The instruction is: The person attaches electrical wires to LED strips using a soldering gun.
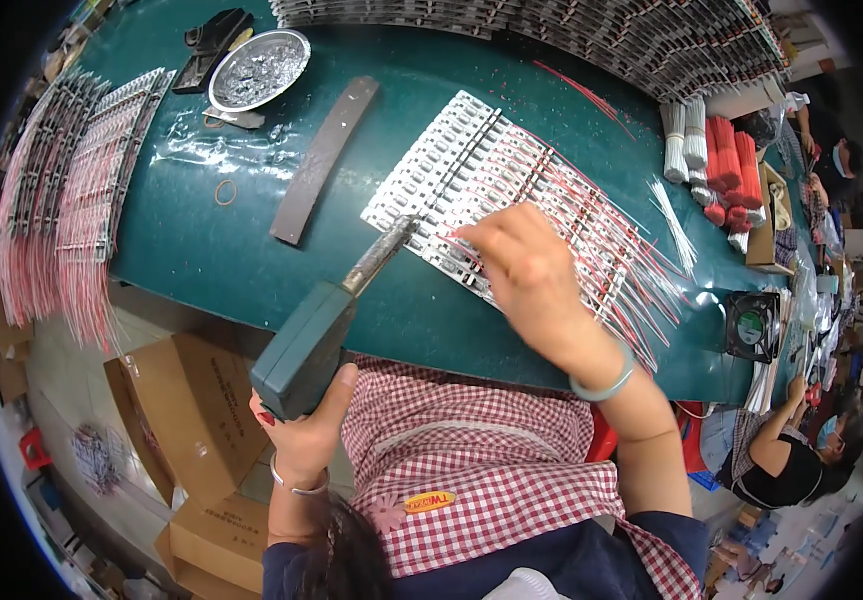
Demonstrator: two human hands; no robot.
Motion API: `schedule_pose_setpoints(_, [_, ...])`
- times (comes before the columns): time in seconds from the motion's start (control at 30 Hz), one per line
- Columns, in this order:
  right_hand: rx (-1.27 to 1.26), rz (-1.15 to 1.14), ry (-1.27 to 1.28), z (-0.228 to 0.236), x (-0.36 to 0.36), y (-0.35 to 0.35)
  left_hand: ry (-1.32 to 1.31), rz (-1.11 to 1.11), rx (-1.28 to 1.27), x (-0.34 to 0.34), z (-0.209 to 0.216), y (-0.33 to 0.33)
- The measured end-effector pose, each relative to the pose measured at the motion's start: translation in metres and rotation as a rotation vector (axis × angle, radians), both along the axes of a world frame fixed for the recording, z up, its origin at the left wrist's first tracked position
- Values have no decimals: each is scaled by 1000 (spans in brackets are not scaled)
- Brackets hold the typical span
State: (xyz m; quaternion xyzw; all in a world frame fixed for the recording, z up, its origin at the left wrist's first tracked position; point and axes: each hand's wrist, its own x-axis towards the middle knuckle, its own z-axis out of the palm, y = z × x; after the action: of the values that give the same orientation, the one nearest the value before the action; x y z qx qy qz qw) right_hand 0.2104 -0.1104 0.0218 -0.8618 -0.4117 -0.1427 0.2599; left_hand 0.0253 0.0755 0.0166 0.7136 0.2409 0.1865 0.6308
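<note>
A green table (206, 250) (glossy) stands over pale floor (71, 385).

Showed dark green on the tabletop (236, 270), grey-green on the soldering gun (303, 345), white on the circuit boards (448, 140), red and white on the wires (641, 300); wore red-and-white gingham on the apron (491, 500), pale green on the bangle (606, 388).

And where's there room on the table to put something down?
Bare green table shows below the rubber band, left of the brown strip, and between that strip and the white panel. Crowded: far edge, by stacked boards; right end, by wire bundles.
</note>
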Motion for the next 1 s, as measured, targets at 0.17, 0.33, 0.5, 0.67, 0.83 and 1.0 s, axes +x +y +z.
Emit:
schedule_pose_setpoints(0.17, [93, -59, 48, -25, -23, 5, 28, -82, 6, 4, -2, -1])
schedule_pose_setpoints(0.33, [70, -83, -20, -31, -28, 13, 9, -100, 15, 0, -9, 0])
schedule_pose_setpoints(0.5, [63, -68, -42, -34, -29, 15, 9, -127, 87, -2, -12, 0])
schedule_pose_setpoints(0.67, [87, -56, -32, -36, -30, 15, -15, -109, 106, -3, -15, -1])
schedule_pose_setpoints(0.83, [79, -58, -49, -37, -30, 15, 116, -25, -59, -1, -2, -6])
schedule_pose_setpoints(1.0, [74, -54, -66, -37, -30, 15, 109, -84, 53, 2, 0, -5])
